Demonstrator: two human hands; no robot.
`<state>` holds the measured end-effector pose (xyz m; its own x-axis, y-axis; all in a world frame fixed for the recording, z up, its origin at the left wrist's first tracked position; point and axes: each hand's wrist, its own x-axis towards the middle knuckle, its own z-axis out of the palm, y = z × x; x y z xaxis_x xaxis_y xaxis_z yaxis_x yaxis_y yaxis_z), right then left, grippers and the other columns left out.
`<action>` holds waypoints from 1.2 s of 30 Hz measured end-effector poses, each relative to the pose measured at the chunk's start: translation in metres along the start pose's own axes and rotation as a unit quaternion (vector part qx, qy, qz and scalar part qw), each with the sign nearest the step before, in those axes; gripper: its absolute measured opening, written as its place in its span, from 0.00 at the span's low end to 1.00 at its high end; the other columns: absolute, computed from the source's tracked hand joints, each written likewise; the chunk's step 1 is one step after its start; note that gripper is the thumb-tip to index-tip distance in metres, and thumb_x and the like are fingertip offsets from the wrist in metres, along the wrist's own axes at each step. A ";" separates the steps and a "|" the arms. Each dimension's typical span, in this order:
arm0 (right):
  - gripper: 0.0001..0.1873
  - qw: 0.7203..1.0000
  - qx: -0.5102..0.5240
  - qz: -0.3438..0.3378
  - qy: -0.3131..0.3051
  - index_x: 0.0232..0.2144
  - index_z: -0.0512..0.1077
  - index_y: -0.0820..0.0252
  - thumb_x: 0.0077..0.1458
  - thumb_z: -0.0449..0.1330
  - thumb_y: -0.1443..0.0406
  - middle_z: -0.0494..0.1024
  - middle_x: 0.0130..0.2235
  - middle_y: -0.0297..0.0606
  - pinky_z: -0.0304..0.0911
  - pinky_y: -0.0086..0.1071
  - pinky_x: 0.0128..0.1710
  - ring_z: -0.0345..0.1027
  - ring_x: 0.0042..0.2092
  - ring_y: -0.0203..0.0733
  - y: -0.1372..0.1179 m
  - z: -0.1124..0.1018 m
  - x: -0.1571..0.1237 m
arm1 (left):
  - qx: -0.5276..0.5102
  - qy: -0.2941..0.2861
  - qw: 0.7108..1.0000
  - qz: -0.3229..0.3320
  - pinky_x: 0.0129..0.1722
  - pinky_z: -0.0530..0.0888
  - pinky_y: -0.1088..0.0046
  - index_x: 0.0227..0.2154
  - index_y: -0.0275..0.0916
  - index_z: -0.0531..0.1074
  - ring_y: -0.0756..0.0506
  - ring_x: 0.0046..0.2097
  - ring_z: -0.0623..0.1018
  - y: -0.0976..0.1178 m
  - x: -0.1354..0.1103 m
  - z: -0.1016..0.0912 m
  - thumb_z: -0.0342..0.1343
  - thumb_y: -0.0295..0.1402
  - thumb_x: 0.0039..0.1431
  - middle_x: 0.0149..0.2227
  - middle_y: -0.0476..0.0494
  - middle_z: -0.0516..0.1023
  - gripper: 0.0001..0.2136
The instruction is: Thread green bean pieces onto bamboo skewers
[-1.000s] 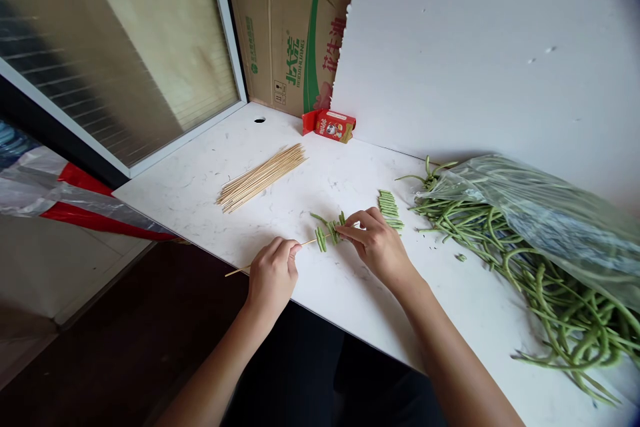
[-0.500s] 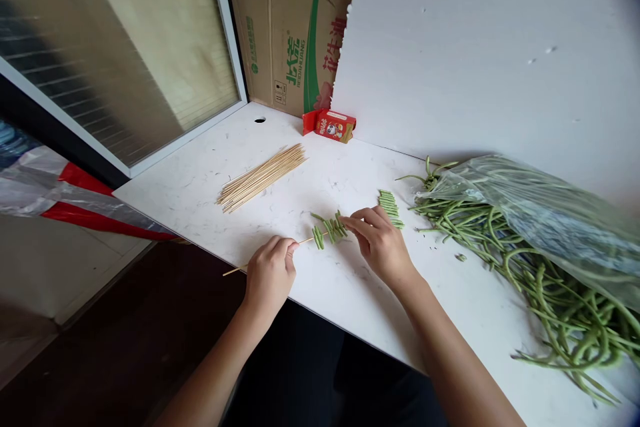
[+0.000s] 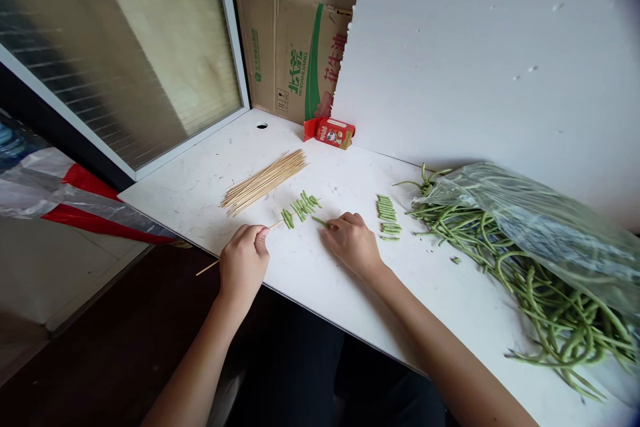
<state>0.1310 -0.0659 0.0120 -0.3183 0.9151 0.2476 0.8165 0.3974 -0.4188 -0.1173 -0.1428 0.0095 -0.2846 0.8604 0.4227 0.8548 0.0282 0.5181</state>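
My left hand [image 3: 243, 262] pinches a thin bamboo skewer [image 3: 209, 267] near the white table's front edge. Several short green bean pieces [image 3: 301, 206] are threaded on the skewer's far part. My right hand [image 3: 353, 241] rests on the table just right of them, its fingertips closed on one more bean piece [image 3: 320, 221] beside the skewer's tip. A small row of cut bean pieces [image 3: 388, 213] lies to the right of that hand.
A bundle of bare skewers [image 3: 265, 181] lies behind the hands. Long green beans [image 3: 530, 280] spill from a clear plastic bag [image 3: 540, 227] at the right. A small red carton [image 3: 331, 131] and a cardboard box [image 3: 293, 53] stand at the back, by a white foam board [image 3: 475, 47].
Both hands and the skewer have shifted left. The threaded pieces now sit further from the cut row, and my right fingers hold a single piece at the skewer's tip.
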 end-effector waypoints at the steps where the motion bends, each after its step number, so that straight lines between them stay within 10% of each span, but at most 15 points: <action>1: 0.08 1.000 -0.003 0.006 -0.002 0.42 0.81 0.53 0.65 0.64 0.58 0.80 0.41 0.42 0.67 0.37 0.33 0.72 0.47 0.50 -0.002 0.003 0.002 | -0.001 -0.002 1.000 -0.001 0.37 0.70 0.67 0.38 0.41 0.78 0.42 0.38 0.80 0.000 0.000 0.000 0.50 0.32 0.72 0.39 0.42 0.83 0.11; 19: 0.16 0.965 0.224 0.073 0.114 0.40 0.82 0.57 0.64 0.65 0.52 0.85 0.36 0.42 0.69 0.35 0.29 0.76 0.32 0.43 -0.034 -0.031 0.000 | -0.018 -0.050 0.998 -0.016 0.34 0.69 0.68 0.38 0.41 0.78 0.42 0.37 0.80 0.007 -0.006 0.009 0.51 0.30 0.71 0.39 0.42 0.83 0.10; 36: 0.11 0.979 -0.017 -0.191 0.063 0.44 0.82 0.53 0.70 0.59 0.66 0.84 0.43 0.42 0.69 0.37 0.35 0.70 0.45 0.48 -0.032 0.000 0.002 | -0.020 -0.082 0.996 0.000 0.34 0.68 0.68 0.36 0.41 0.77 0.43 0.35 0.78 0.022 -0.012 0.010 0.50 0.29 0.72 0.35 0.42 0.81 0.11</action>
<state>0.1044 -0.0764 0.0263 -0.5434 0.6839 0.4868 0.6663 0.7041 -0.2455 -0.0907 -0.1476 0.0078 -0.2062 0.9324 0.2969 0.8366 0.0106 0.5478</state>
